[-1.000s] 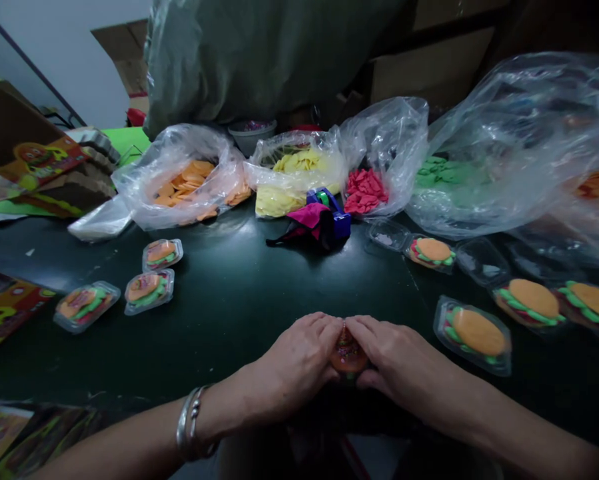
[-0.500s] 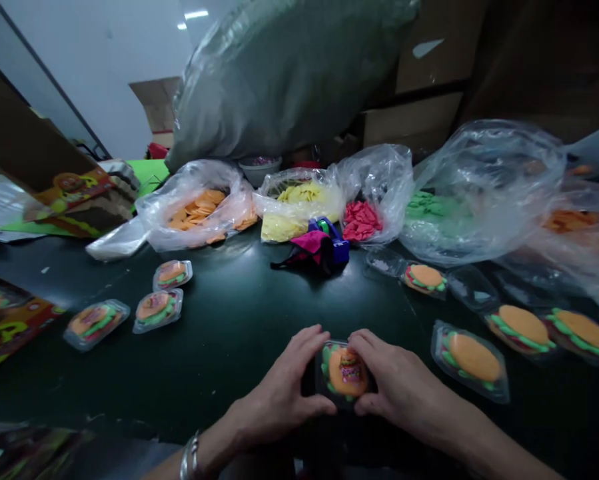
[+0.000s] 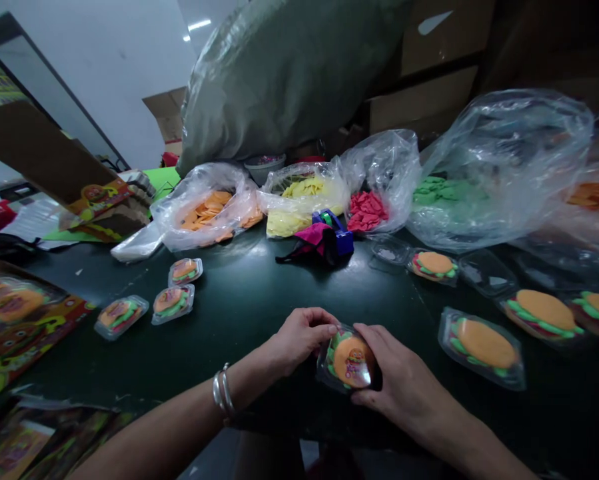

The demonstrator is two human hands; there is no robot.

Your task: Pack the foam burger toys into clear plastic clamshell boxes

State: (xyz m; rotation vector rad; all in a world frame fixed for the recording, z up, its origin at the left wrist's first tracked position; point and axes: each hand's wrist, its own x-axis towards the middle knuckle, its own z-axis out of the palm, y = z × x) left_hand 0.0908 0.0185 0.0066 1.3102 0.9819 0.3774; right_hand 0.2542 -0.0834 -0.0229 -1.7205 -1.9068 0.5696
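A clear plastic box with a toy-like burger (image 3: 352,360) inside, orange bun, green frill and a printed label, is between my hands near the table's front edge. My right hand (image 3: 396,373) wraps round its right side, thumb at the front and fingers along the back. At the box's far left corner, my left hand (image 3: 304,337) pinches the edge with thumb and forefinger. Two silver bangles circle my left wrist. Right of my hands lies a burger in an open clear tray (image 3: 484,347).
Closed burger boxes (image 3: 173,301) lie at left, beside a printed display carton (image 3: 34,327). More burgers (image 3: 544,313) in trays stand at right. Behind are plastic bags of orange (image 3: 206,210), yellow (image 3: 304,187), red (image 3: 366,210) and green pieces (image 3: 439,190), and a blue tape dispenser (image 3: 342,240).
My left hand has shifted from holding the box's left side to pinching its far left corner. The box is tilted a little more, and the view has swung slightly left.
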